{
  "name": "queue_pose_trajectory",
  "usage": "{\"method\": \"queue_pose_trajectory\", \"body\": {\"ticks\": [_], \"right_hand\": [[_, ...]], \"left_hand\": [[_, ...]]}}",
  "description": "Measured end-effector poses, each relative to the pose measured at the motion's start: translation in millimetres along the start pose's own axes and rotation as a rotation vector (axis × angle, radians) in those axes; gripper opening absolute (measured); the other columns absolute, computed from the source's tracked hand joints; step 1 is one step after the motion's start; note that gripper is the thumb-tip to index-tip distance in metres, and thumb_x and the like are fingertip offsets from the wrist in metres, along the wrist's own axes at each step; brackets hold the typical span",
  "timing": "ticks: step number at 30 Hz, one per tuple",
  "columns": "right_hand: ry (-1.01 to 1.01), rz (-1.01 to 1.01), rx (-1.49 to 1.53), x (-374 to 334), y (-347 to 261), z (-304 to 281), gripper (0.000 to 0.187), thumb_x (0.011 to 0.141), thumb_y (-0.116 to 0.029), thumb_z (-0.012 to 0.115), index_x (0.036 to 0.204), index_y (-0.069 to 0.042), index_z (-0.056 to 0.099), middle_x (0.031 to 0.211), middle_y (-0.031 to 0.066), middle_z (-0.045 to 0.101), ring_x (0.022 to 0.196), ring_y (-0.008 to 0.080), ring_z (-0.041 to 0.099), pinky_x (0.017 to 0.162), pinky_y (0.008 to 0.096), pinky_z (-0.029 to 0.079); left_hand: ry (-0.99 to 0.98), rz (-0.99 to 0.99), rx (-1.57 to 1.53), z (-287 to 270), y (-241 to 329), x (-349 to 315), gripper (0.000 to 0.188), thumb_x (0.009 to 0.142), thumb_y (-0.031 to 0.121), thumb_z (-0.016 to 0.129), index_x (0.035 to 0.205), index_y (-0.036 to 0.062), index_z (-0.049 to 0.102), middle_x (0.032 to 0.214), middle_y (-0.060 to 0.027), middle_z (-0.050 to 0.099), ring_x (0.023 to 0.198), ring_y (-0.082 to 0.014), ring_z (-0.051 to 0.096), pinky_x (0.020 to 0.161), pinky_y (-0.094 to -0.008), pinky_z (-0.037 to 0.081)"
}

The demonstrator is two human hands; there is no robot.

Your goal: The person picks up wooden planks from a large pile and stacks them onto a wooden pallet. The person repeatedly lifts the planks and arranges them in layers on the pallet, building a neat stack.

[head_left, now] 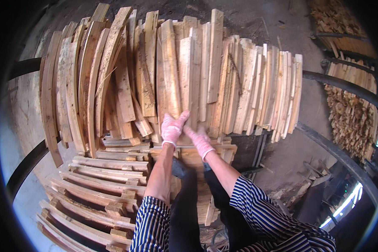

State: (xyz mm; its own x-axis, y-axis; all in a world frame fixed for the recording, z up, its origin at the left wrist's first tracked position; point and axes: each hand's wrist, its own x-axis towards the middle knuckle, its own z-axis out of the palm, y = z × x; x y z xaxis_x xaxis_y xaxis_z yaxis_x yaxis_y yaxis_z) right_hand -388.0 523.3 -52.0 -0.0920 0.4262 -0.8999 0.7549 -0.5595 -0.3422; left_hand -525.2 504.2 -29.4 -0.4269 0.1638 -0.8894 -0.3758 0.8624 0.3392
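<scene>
My left hand point(172, 128), in a thin pink-and-white glove, is closed around the near end of a wooden plank point(170, 63). That plank lies lengthwise away from me on top of a wide pile of rough planks point(248, 88). Just right of it is my right hand point(200, 142), gloved the same way and smeared by motion. Its fingertips point toward the left hand, beside the plank ends, and I cannot make out whether they hold anything. A shorter pale plank point(185, 63) lies right of the gripped one.
A slatted stack of boards point(105, 185) with spacer blocks stands at the lower left. Dark curved metal bars point(344, 84) run beside the pile. More bundled wood point(350, 113) lies at the far right. My legs point(184, 210) stand close below the pile, over wooden boards.
</scene>
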Motion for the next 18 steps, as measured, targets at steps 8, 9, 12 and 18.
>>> {"method": "queue_pose_trajectory", "body": {"ticks": [8, 9, 12, 18], "right_hand": [[-0.266, -0.043, 0.368, 9.0, -14.1, -61.1, 0.134, 0.071, -0.067, 0.080, 0.158, 0.005, 0.010, 0.163, 0.0280, 0.021, 0.153, 0.0343, 0.020, 0.126, 0.0410, 0.019], [-0.332, -0.086, 0.354, -3.0, -28.5, -58.3, 0.134, 0.070, -0.069, 0.080, 0.158, 0.006, 0.011, 0.162, 0.0273, 0.024, 0.152, 0.0332, 0.022, 0.125, 0.0397, 0.022], [-0.263, -0.200, 0.373, -7.4, -29.3, -98.2, 0.135, 0.070, -0.068, 0.082, 0.158, 0.006, 0.011, 0.158, 0.0242, 0.034, 0.149, 0.0308, 0.031, 0.122, 0.0377, 0.027], [-0.451, -0.242, 0.466, -38.0, -35.7, -81.8, 0.144, 0.058, -0.041, 0.098, 0.160, -0.002, 0.004, 0.154, 0.0250, 0.040, 0.142, 0.0285, 0.043, 0.118, 0.0421, 0.039]], "left_hand": [[-0.360, 0.097, -0.492, 8.6, -2.0, -9.2, 0.062, 0.084, 0.042, 0.082, 0.123, 0.0034, 0.055, 0.093, -0.0061, 0.068, 0.080, -0.0179, 0.063, 0.069, -0.0292, 0.058], [-0.181, 0.163, -0.398, 16.0, -33.7, 2.7, 0.070, 0.079, 0.044, 0.085, 0.121, 0.0019, 0.050, 0.094, -0.0110, 0.068, 0.075, -0.0193, 0.064, 0.063, -0.0289, 0.059], [-0.192, 0.223, -0.588, 51.2, 2.9, -38.3, 0.087, 0.072, 0.043, 0.091, 0.128, -0.0051, 0.045, 0.111, -0.0226, 0.068, 0.091, -0.0250, 0.069, 0.077, -0.0351, 0.062], [0.132, 0.120, -0.398, 41.7, -58.1, -42.3, 0.078, 0.087, 0.056, 0.072, 0.135, -0.0010, 0.049, 0.115, -0.0199, 0.064, 0.105, -0.0271, 0.064, 0.089, -0.0399, 0.059]]}}
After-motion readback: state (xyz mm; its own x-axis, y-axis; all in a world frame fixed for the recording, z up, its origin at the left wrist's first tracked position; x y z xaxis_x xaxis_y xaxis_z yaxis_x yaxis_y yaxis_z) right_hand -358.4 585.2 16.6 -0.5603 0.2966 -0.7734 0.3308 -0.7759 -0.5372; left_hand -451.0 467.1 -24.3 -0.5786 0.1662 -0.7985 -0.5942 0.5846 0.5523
